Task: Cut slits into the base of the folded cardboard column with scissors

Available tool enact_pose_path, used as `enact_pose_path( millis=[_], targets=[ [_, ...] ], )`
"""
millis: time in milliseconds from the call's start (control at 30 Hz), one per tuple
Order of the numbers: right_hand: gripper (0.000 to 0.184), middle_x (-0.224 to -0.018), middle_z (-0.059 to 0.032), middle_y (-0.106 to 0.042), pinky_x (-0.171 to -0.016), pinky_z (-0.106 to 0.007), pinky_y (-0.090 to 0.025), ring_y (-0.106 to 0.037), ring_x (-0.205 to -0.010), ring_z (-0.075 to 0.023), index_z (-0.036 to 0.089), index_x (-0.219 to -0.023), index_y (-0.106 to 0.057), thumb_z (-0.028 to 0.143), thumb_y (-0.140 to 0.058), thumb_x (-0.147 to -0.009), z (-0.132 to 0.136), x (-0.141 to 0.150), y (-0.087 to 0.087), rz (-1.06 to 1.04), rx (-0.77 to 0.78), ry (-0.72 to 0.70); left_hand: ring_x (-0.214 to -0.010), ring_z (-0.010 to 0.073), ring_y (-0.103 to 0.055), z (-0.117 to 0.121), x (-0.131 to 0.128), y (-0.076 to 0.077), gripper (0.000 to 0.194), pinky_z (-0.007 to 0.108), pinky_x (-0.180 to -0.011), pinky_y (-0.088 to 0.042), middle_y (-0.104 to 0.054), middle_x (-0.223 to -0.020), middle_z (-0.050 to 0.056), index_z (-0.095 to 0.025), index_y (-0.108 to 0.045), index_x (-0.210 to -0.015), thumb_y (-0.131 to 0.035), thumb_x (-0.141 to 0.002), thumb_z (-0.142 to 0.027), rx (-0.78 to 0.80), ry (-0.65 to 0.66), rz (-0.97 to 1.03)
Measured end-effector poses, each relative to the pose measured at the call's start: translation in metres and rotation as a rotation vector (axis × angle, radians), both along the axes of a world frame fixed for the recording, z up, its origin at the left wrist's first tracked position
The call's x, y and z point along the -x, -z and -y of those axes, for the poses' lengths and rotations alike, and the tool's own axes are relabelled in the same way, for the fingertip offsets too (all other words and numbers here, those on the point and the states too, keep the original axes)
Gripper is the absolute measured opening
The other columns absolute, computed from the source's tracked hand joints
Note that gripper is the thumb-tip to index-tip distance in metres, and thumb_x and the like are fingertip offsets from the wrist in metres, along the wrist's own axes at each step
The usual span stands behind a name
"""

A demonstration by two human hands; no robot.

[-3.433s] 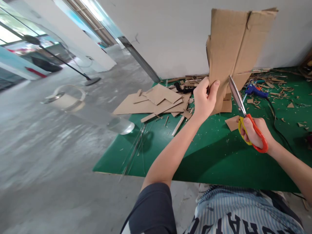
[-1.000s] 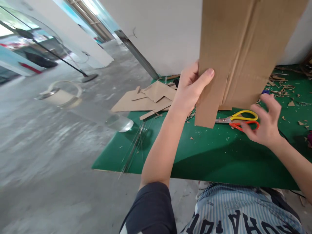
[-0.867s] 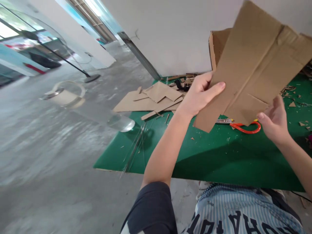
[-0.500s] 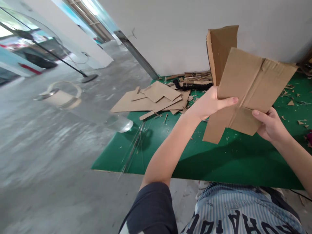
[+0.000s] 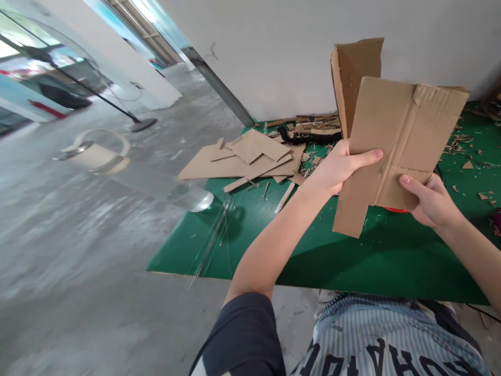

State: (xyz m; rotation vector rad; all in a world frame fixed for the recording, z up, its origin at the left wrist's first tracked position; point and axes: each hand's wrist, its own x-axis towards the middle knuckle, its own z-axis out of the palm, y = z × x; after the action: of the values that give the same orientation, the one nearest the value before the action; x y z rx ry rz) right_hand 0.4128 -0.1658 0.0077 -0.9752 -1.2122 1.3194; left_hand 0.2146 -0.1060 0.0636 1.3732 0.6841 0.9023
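A folded piece of brown cardboard point(image 5: 385, 122) is held up over the green table, creased down its middle and with a narrow flap hanging at its lower left. My left hand point(image 5: 346, 164) grips its left side, thumb flat on the front face and fingers hidden behind. At the lower right corner, my right hand point(image 5: 432, 201) pinches the sheet between thumb and bent fingers. Behind it rises another upright cardboard panel point(image 5: 358, 70); whether the two are joined I cannot tell. A bit of a red object point(image 5: 396, 210) shows just under the lower edge.
Flat cardboard offcuts point(image 5: 250, 151) lie on the green table point(image 5: 250, 250) at the left, near thin clear strips point(image 5: 215, 235). Scraps and a black item point(image 5: 313, 138) line the wall. Beyond the table's left edge, a clear cylinder point(image 5: 191, 198) and a stand base point(image 5: 144, 124) show.
The cardboard has turned slightly more upright, and its lower flap has swung right. My right hand has shifted a little left. A red object and a pale strip on the table have come into view.
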Motion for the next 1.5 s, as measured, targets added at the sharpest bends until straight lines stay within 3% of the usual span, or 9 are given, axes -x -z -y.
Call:
enact_pose_path(
  millis=[367,633,833,1100,1300,1367,1433,1500],
  targets=[
    [0.058,-0.125,-0.0063,-0.074,-0.1,-0.06,-0.059,-0.065,-0.125,-0.0365,0.035,-0.127,-0.065,0.053,-0.082,-0.075,0.002,0.0,-0.004,-0.065,0.077,0.068,-0.123,0.0384,-0.067,0.002,-0.003,0.002,0.048,0.058,-0.109,-0.049,-0.078,-0.111,0.012,-0.019,-0.073,-0.105,-0.087,-0.071,-0.05,0.091,0.04,0.066],
    [0.051,-0.127,-0.0071,-0.072,-0.091,-0.057,-0.063,-0.07,-0.118,-0.0332,0.031,-0.125,-0.064,0.054,-0.075,-0.081,0.002,-0.003,0.005,-0.068,0.095,-0.13,-0.119,0.0355,-0.069,-0.006,-0.001,0.007,0.045,0.054,-0.105,-0.053,-0.078,-0.112,0.011,-0.02,-0.073,-0.103,-0.088,-0.072,-0.048,0.149,0.104,0.08],
    [0.051,-0.125,-0.0055,-0.073,-0.087,-0.052,-0.066,-0.072,-0.112,-0.0311,0.03,-0.117,-0.065,0.049,-0.083,-0.074,0.002,-0.004,0.003,-0.173,0.214,-0.107,-0.112,0.032,-0.072,-0.001,-0.006,0.011,0.042,0.05,-0.101,-0.057,-0.078,-0.109,0.009,-0.02,-0.072,-0.101,-0.088,-0.072,-0.047,0.195,0.101,0.101],
    [0.045,-0.11,-0.0064,-0.077,-0.082,-0.052,-0.067,-0.074,-0.108,-0.0324,0.029,-0.116,-0.069,0.052,-0.078,-0.079,0.004,-0.004,0.011,-0.133,0.179,-0.148,-0.111,0.0328,-0.072,-0.001,-0.012,0.024,0.041,0.052,-0.101,-0.058,-0.079,-0.105,0.007,-0.024,-0.072,-0.102,-0.082,-0.075,-0.053,0.148,0.119,0.083],
    [0.044,-0.12,-0.006,-0.075,-0.087,-0.052,-0.064,-0.073,-0.109,-0.0309,0.03,-0.116,-0.068,0.054,-0.073,-0.08,0.0,-0.007,0.005,-0.066,0.141,-0.123,-0.117,0.0351,-0.07,-0.002,-0.002,0.004,0.044,0.051,-0.102,-0.057,-0.078,-0.11,0.01,-0.021,-0.071,-0.103,-0.086,-0.072,-0.048,0.103,0.06,0.033],
    [0.045,-0.119,-0.0059,-0.075,-0.088,-0.051,-0.063,-0.073,-0.108,-0.0298,0.031,-0.113,-0.068,0.065,-0.06,-0.085,-0.007,-0.012,0.003,-0.034,0.099,-0.098,-0.123,0.0377,-0.067,-0.005,0.009,-0.007,0.046,0.054,-0.105,-0.055,-0.077,-0.11,0.011,-0.019,-0.071,-0.104,-0.087,-0.07,-0.046,0.012,-0.023,0.017],
    [0.059,-0.112,-0.0075,-0.076,-0.084,-0.05,-0.062,-0.073,-0.103,-0.0288,0.03,-0.11,-0.067,0.076,-0.035,-0.092,-0.016,-0.019,0.003,0.024,0.044,-0.066,-0.126,0.0392,-0.064,-0.007,0.021,-0.019,0.046,0.057,-0.107,-0.052,-0.077,-0.107,0.011,-0.019,-0.071,-0.106,-0.086,-0.071,-0.044,-0.075,-0.132,0.001],
    [0.067,-0.1,-0.0094,-0.076,-0.078,-0.047,-0.061,-0.074,-0.092,-0.0274,0.027,-0.109,-0.067,0.075,-0.023,-0.095,-0.023,-0.025,0.006,0.21,-0.047,0.01,-0.128,0.0385,-0.063,-0.007,0.032,-0.028,0.043,0.058,-0.108,-0.05,-0.077,-0.105,0.01,-0.018,-0.071,-0.106,-0.085,-0.072,-0.039,-0.131,-0.208,-0.013]
  ],
)
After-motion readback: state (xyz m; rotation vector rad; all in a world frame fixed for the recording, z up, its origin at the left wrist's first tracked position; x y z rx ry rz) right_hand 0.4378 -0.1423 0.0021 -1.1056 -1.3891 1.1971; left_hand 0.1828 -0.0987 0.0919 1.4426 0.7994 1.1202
